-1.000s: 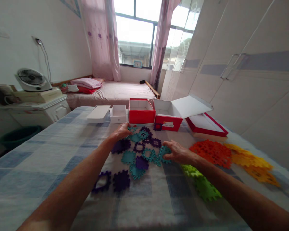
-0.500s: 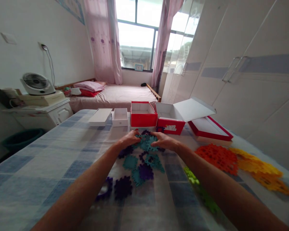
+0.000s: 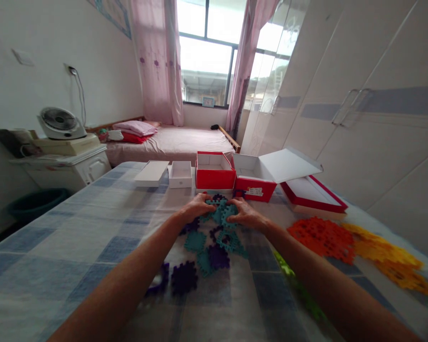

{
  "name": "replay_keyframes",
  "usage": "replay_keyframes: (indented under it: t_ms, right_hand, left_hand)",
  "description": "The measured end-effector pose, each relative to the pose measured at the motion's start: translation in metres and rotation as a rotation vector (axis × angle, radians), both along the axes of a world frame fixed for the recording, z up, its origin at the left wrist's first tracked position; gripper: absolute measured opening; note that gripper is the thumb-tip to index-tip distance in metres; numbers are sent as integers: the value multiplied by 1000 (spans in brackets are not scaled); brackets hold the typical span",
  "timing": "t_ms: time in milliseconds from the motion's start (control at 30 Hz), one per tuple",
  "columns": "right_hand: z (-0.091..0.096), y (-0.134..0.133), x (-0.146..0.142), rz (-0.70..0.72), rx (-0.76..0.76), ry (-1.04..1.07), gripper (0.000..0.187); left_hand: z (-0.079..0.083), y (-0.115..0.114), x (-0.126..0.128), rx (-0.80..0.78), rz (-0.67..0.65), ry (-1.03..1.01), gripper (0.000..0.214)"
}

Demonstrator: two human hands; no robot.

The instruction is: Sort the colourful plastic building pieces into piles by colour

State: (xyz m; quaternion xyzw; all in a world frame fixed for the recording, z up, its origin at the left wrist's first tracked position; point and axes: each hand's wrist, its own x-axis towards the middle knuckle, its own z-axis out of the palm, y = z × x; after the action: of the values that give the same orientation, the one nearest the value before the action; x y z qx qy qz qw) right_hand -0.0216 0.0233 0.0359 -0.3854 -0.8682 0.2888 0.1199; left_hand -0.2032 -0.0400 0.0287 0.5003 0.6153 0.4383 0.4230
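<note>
A: Where are the hands held?

B: The left hand and the right hand are held near each other above the bench, which is covered by a checked cloth.

A: And what is gripped?

B: A teal tile is pinched between thumb and fingers in the right hand's grip. A cluster of teal tiles is touched by the left hand's fingertips; whether that grip is closed on one of them cannot be told.

A: What is seen nearer the wearer?

B: A flat teal piece is laid just below the hands, and a purple tile is overlapped with teal ones. A darker purple tile is set apart, beside a purple frame partly covered by the left forearm.

A: On the right?

B: Green tiles are half hidden by the right forearm. Orange tiles are heaped beyond it, with yellow tiles spread beside them.

A: And past the hands?

B: A small white box, an open red box and a red box with a label are lined up. A shallow red tray is placed to their right.
</note>
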Motion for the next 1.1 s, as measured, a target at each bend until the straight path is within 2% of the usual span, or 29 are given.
replay_keyframes:
  t_ms: [100, 233, 333, 433, 567, 667, 733, 867, 967, 1100]
  right_hand:
    - [-3, -2, 3, -14, -2, 3, 60]
    - [-8, -2, 6, -82, 162, 59, 66]
    - [-9, -1, 9, -90, 177, 102, 60]
    - [-7, 0, 13, -65, 13, 148, 52]
    - [4, -4, 14, -67, -239, 361, 58]
    - [14, -10, 8, -37, -312, 443, 61]
    - [19, -16, -1, -58, -240, 401, 63]
    - [21, -37, -26, -137, 5, 314, 72]
    - [21, -53, -39, -81, 94, 319, 80]
    - [31, -61, -37, 67, 65, 293, 82]
  left_hand:
    - [2, -4, 0, 15, -52, -87, 23]
    - [1, -7, 0, 37, -58, -193, 27]
    - [-3, -8, 2, 52, -50, -260, 29]
    - [-5, -8, 5, 59, -46, -312, 32]
    - [-2, -10, 10, 49, -92, -374, 41]
    - [2, -12, 14, 50, -141, -432, 45]
    - [2, -12, 18, 63, -148, -484, 46]
    - [1, -10, 26, 86, -102, -583, 44]
    - [2, -12, 29, 111, -47, -650, 39]
    - [10, -23, 24, 122, 15, -712, 31]
